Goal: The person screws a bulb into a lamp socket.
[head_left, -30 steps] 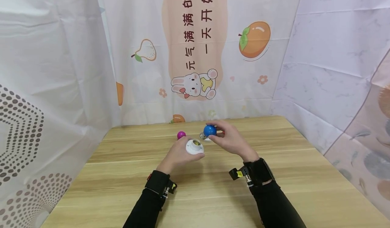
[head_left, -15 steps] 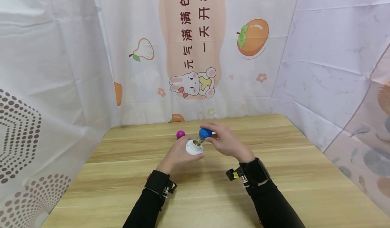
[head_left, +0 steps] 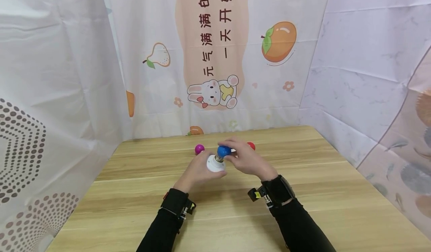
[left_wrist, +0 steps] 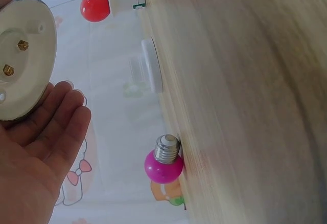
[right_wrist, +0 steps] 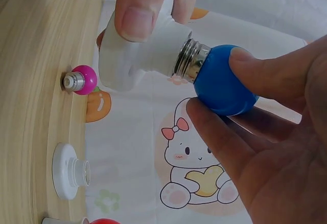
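My left hand (head_left: pixel 199 169) grips a white lamp holder (right_wrist: pixel 138 55) by its round base, tilted above the table. Two brass screws show on its underside (left_wrist: pixel 25 55) in the left wrist view. With thumb and fingertips my right hand (head_left: pixel 247 158) holds a blue light bulb (right_wrist: pixel 225 81) by its globe. The bulb's metal screw base (right_wrist: pixel 193 60) sits at the mouth of the holder, its threads still largely showing. Behind the hands, a magenta bulb (left_wrist: pixel 163 166) lies on the table, metal end visible in both wrist views.
A second white lamp holder (right_wrist: pixel 65 172) stands on the wooden table (head_left: pixel 134 199) without a bulb. Beside it, a red bulb (left_wrist: pixel 95 6) sits in another white holder (left_wrist: pixel 120 1). A printed curtain (head_left: pixel 155 91) hangs behind the table's far edge.
My right hand has moved left and slightly down, bringing the blue bulb's screw base from apart to the holder's mouth. My left hand has stayed nearly in place. The red bulb now shows.
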A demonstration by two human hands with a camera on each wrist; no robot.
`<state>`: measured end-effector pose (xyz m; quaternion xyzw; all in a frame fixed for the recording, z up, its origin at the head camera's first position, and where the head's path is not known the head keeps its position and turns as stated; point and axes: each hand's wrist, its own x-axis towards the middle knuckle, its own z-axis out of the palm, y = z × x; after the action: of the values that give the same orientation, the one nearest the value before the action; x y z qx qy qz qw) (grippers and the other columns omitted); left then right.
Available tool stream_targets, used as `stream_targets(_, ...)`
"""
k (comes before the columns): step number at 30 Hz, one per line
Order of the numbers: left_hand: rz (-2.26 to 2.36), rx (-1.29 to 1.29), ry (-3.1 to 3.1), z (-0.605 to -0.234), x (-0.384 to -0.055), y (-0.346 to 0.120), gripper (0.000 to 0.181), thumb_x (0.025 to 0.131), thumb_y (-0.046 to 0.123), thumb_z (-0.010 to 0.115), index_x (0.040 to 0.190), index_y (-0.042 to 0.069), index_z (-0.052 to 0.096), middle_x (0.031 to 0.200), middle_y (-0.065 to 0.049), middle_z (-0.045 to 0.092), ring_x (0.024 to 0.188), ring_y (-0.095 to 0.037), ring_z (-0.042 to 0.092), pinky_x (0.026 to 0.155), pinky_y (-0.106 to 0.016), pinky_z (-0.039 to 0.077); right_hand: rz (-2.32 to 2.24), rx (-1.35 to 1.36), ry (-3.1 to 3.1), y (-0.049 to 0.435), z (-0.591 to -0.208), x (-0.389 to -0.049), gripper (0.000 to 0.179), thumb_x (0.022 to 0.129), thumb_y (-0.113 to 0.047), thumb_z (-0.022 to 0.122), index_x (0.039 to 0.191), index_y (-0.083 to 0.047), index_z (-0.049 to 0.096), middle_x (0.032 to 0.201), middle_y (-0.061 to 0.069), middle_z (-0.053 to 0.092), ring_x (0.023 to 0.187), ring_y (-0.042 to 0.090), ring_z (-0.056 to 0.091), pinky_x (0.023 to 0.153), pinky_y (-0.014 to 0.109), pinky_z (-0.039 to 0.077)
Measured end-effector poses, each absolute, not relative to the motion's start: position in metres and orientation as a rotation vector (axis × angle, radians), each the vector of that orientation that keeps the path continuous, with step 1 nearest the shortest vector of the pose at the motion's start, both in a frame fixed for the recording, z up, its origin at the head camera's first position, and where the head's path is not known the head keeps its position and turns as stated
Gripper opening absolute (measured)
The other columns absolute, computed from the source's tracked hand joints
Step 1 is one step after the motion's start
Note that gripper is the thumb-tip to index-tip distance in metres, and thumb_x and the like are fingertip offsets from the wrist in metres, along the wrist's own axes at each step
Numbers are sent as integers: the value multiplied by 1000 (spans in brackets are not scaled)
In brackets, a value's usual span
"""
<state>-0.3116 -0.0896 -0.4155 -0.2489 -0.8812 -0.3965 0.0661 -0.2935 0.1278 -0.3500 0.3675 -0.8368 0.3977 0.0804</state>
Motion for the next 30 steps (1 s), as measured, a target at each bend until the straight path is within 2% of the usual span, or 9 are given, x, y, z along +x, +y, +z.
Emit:
stream_targets(13,-1205,-751,-2674,-413,-310,-91,70,75,51,87,125,11,58,108,2,61,91,-14,60,76,-33,54,1179,1051,-2575,123,-349,-290,46,93,1,70,138,-1,59,136,14,57,124,32,59,96,41,53)
stream_targets(30,-1127,-739,-2695,-414,-311,-91,70,75,51,86,126,11,59,108,2,62,91,-13,60,77,-32,54,1140,1002,-2600,121,-350,-289,45,93,-1,70,138,0,59,135,15,58,122,33,60,93,40,54)
